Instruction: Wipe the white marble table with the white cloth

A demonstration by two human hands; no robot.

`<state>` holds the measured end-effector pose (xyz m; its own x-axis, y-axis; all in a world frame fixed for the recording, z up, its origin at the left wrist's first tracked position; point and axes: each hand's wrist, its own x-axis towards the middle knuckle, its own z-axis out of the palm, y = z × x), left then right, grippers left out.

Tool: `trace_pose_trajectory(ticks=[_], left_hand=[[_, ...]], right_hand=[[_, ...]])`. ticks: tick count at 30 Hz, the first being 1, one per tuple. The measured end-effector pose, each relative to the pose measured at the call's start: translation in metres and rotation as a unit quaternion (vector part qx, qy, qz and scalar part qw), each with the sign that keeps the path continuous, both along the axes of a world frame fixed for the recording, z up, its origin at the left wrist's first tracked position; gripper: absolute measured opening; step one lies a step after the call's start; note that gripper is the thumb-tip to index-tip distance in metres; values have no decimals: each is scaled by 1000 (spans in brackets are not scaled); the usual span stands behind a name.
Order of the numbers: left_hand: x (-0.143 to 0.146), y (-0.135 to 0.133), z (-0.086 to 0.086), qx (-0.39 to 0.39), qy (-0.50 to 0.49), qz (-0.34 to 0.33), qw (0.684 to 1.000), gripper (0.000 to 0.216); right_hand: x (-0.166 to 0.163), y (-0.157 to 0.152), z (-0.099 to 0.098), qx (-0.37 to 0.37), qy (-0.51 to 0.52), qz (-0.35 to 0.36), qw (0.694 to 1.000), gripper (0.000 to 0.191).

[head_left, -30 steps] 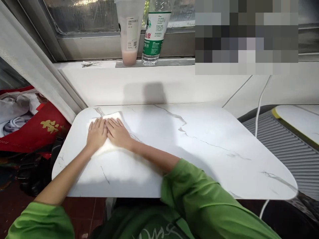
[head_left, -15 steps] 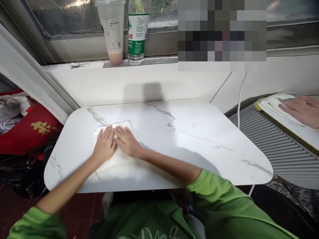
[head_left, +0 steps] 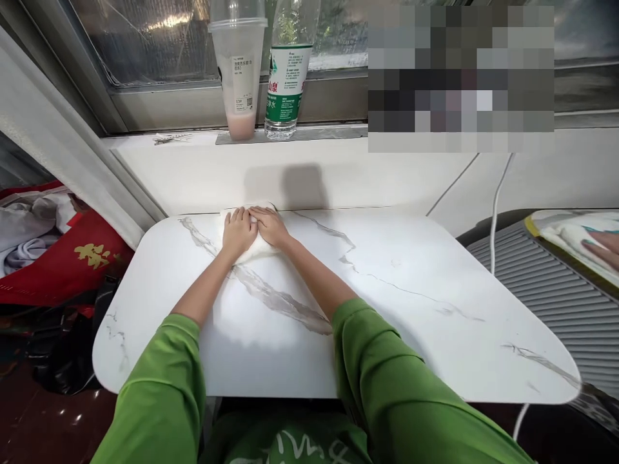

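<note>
A white cloth (head_left: 261,250) lies against the far edge of the white marble-patterned table (head_left: 387,270). My left hand (head_left: 238,233) rests flat on its left part with the fingers stretched forward. Beside it, my right hand (head_left: 271,227) also presses flat on the cloth, its fingers pointing up and left towards the left hand. The two hands nearly touch at the thumbs. Both palms cover much of the cloth, so its full shape is hidden.
On the windowsill stand a plastic cup (head_left: 240,84) with pink drink and a water bottle (head_left: 287,84). A red bag (head_left: 62,251) sits at the left. At the right, another person's hand (head_left: 602,248) touches a white cloth near a grey ribbed surface (head_left: 536,296). A white cable (head_left: 494,219) hangs behind the table.
Both my hands have slid the cloth forward and slightly right, from the table's left-middle to its far edge. My arms are now stretched further out. The view has shifted a little.
</note>
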<state>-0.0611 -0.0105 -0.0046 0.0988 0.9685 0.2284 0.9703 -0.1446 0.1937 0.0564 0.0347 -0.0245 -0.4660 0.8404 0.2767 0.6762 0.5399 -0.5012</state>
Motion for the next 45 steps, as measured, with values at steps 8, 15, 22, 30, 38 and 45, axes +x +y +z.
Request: trace_pose_trajectory(ticks=[8, 15, 22, 30, 38, 45], left_hand=[[14, -64, -4, -20, 27, -22, 999, 52], [53, -189, -5, -1, 64, -132, 989, 54], [80, -231, -3, -8, 69, -215, 974, 54], [118, -120, -10, -32, 37, -149, 988, 57], [152, 6, -5, 5, -26, -145, 989, 46], [159, 9, -9, 2, -36, -124, 992, 45]], right_hand=[[34, -69, -2, 28, -77, 80, 993, 54], [95, -207, -2, 54, -87, 96, 990, 57], [138, -262, 0, -42, -49, 102, 993, 73], [134, -148, -2, -54, -10, -66, 996, 60], [156, -25, -1, 10, 19, -125, 992, 54], [167, -16, -6, 13, 9, -105, 994, 55]])
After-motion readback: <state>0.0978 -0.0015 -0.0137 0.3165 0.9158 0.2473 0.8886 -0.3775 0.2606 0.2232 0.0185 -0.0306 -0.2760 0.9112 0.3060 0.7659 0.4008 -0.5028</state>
